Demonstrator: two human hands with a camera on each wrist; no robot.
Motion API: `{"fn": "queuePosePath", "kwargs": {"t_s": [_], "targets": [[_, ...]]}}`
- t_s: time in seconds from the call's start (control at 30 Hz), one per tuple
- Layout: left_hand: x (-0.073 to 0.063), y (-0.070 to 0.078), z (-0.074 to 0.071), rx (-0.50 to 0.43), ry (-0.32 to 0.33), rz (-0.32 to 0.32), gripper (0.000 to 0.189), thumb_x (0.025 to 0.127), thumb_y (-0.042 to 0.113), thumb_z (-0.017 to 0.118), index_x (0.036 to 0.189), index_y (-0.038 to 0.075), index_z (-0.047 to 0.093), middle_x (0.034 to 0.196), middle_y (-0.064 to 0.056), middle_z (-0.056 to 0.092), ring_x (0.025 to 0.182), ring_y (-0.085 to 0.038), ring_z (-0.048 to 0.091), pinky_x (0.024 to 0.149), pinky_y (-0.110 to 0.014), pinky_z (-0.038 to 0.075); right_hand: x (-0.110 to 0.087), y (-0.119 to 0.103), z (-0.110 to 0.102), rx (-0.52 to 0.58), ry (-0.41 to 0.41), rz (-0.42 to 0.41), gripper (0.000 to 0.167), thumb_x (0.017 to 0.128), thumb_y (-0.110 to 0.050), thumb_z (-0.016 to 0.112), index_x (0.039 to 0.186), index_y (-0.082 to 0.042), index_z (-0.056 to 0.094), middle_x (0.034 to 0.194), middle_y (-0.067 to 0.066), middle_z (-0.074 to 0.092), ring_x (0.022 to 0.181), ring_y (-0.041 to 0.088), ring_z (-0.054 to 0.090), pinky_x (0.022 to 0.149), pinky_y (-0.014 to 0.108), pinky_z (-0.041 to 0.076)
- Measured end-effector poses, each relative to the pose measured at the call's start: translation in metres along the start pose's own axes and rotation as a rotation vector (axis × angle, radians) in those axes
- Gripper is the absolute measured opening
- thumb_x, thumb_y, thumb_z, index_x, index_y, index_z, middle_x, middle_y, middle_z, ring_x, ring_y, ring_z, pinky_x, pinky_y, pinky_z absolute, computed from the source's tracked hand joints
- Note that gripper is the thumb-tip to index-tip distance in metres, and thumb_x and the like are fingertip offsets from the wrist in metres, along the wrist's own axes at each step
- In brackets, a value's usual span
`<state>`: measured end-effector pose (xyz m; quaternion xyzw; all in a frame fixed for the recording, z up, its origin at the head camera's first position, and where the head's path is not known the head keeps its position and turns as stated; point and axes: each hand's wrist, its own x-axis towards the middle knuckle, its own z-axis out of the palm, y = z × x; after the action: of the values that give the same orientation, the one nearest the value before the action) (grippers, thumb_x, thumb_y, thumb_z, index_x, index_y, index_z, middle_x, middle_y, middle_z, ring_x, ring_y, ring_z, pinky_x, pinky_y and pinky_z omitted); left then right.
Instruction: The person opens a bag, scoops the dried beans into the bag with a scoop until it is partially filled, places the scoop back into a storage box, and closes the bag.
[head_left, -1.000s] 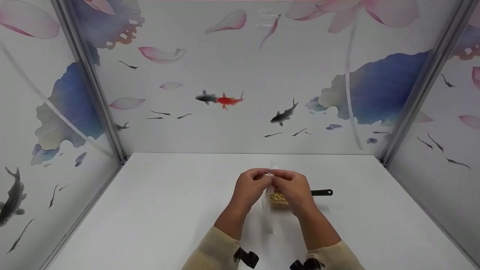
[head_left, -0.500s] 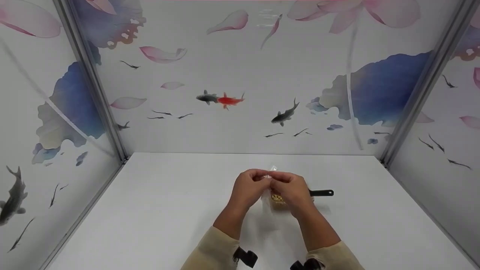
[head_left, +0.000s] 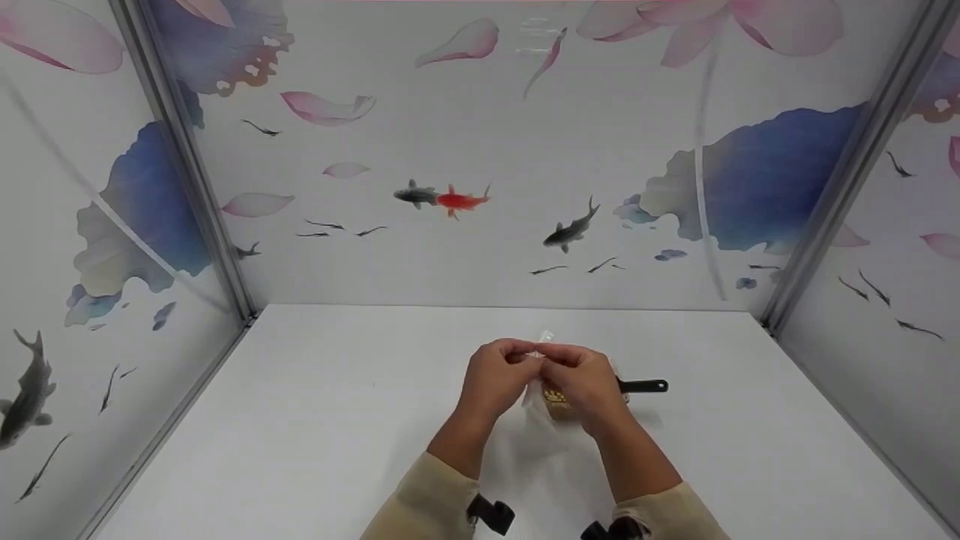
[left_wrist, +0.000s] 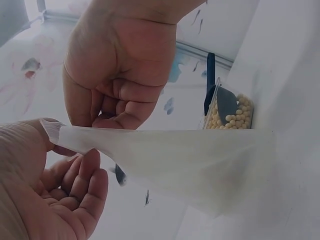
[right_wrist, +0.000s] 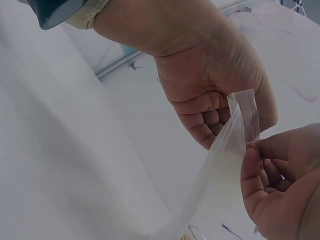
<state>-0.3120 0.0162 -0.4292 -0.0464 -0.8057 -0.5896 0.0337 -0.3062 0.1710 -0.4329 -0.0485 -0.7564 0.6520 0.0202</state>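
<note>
Between my two hands hangs a translucent zip-lock plastic bag (left_wrist: pixel 170 157), its mouth strip (right_wrist: pixel 247 112) facing up in the right wrist view. With thumb and fingertips, my left hand (head_left: pixel 491 379) pinches one part of the bag's top edge. My right hand (head_left: pixel 589 386) pinches that edge too, fingertips meeting those of the left. Behind the bag stands a clear container (head_left: pixel 561 411) of round, pale yellow beans (left_wrist: pixel 235 119), partly covered by my right hand in the head view. A black scoop (left_wrist: pixel 226 103) rests in the beans, its handle (head_left: pixel 645 386) sticking out to the right.
A white tabletop (head_left: pixel 322 420) lies under the hands. White panels with painted fish and petals (head_left: pixel 480 255) close off the back and both sides. Grey metal posts (head_left: pixel 199 195) stand at the corners.
Both hands have shifted very slightly left, still pinching the bag's top edge. The lower part of the bag has swung a little and now spreads toward the right.
</note>
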Motion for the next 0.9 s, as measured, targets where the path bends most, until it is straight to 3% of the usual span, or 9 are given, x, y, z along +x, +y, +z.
{"fn": "queuePosePath", "kwargs": {"t_s": [0.37,0.6,0.8,0.9], "targets": [[0.002,-0.004,-0.002,-0.026,-0.002,0.017,0.019,0.095,0.023,0.073,0.111,0.019,0.082,0.096,0.004,0.078,0.084,-0.011,0.071,0.075,-0.028,0.062,0.002,-0.001,-0.003,0.042,0.001,0.006,0.024,0.101,-0.015,0.074,0.124,-0.011,0.079,0.123,0.012,0.076,0.099,0.022,0.075,0.088,0.03,0.066],[0.005,-0.005,-0.006,-0.054,0.025,0.023,0.013,0.099,0.024,0.074,0.107,0.019,0.083,0.095,0.003,0.078,0.082,-0.011,0.073,0.079,-0.029,0.065,0.008,-0.001,-0.017,0.023,0.017,0.053,0.024,0.103,-0.017,0.071,0.125,-0.013,0.079,0.12,0.011,0.074,0.101,0.023,0.068,0.086,0.027,0.063],[0.01,-0.009,-0.018,-0.089,0.092,0.008,0.013,0.1,0.022,0.074,0.107,0.017,0.084,0.101,-0.001,0.078,0.084,-0.013,0.074,0.082,-0.03,0.067,0.015,-0.002,-0.041,0.018,0.032,0.082,0.027,0.104,-0.023,0.071,0.127,-0.011,0.077,0.124,0.011,0.071,0.104,0.023,0.067,0.089,0.025,0.063],[0.011,-0.012,-0.025,-0.08,0.139,0.029,0.012,0.099,0.021,0.073,0.105,0.018,0.084,0.102,-0.001,0.078,0.086,-0.014,0.075,0.082,-0.031,0.067,0.017,-0.003,-0.052,-0.008,0.047,0.083,0.026,0.104,-0.021,0.071,0.126,-0.009,0.077,0.124,0.011,0.07,0.103,0.023,0.067,0.088,0.024,0.062]]}}
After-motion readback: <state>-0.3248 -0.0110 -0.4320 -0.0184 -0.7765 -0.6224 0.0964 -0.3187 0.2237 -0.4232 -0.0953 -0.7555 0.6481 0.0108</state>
